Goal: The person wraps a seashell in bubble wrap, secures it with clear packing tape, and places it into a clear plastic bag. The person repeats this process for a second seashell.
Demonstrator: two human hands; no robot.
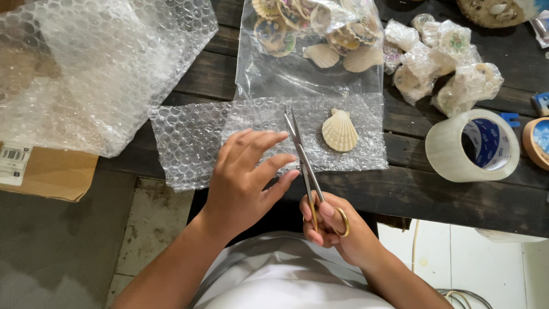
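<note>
A strip of bubble wrap [194,137] lies flat on the dark wooden table [457,200]. My left hand [246,177] presses down on it, fingers spread. My right hand [337,226] grips thin scissors [300,154] with gold finger loops; the blades point away from me across the middle of the strip and are nearly closed. A pale scallop shell [339,130] rests on the right part of the bubble wrap, just right of the blades.
A clear bag of painted shells [314,34] lies behind the strip. Several bubble-wrapped bundles [446,63] sit at the back right. A clear tape roll [472,146] and a second roll [537,143] stand right. A big bubble wrap roll [86,68] covers a cardboard box [46,171] at left.
</note>
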